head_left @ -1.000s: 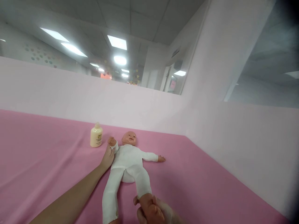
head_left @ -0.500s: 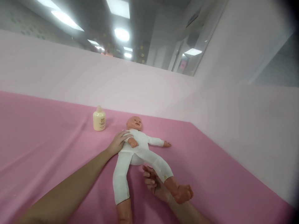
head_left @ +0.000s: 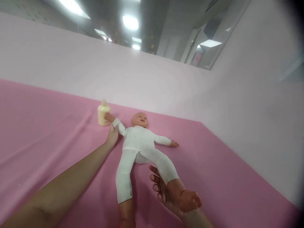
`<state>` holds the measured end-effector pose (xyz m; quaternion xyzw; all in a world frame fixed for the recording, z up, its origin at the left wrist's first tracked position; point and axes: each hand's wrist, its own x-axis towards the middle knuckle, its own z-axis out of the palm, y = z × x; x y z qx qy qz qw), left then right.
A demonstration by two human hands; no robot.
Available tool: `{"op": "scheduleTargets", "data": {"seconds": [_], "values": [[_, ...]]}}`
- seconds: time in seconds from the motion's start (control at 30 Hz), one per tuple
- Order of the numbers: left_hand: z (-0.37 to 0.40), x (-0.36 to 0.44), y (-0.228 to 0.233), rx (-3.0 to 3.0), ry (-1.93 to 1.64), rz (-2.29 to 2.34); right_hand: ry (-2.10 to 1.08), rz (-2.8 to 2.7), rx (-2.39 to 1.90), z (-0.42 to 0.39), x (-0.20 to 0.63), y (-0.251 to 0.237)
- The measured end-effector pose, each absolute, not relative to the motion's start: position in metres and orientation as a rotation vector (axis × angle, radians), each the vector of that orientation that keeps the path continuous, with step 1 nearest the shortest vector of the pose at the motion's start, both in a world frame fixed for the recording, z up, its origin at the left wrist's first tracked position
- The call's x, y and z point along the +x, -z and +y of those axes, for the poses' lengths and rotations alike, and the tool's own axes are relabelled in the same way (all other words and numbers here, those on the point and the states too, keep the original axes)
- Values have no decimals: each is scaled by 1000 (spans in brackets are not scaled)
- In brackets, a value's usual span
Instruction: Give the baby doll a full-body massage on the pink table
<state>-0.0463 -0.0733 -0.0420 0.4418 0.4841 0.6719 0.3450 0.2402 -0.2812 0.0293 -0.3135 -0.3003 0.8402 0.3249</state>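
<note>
Left grip [head_left: 112, 135] on bald, white-clad doll [head_left: 138, 139]

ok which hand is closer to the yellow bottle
Left. The left hand is just on the near side of the bottle, at the doll's arm; the right hand is farther off, under the doll's leg.

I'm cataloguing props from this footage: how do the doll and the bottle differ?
The doll lies face up, while the bottle stands upright. The doll is much larger than the bottle. The doll's body is white; the bottle is pale yellow. Both are on the pink surface.
</note>
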Motion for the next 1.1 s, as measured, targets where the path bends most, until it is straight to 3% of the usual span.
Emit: {"op": "scheduleTargets", "data": {"seconds": [0.2,0.37,0.83,1.1], "values": [[-60,-53,55,953,-1805,1140,-2567,-815,-441,-294,236,-24],[-61,-53,51,967,-1794,1132,-2705,-900,-417,-303,233,-16],[-77,-44,36,1245,-1727,1285,-2629,-895,-389,-295,243,10],[-89,-36,26,2088,-1516,1079,-2467,-656,-460,-292,227,-10]]}}
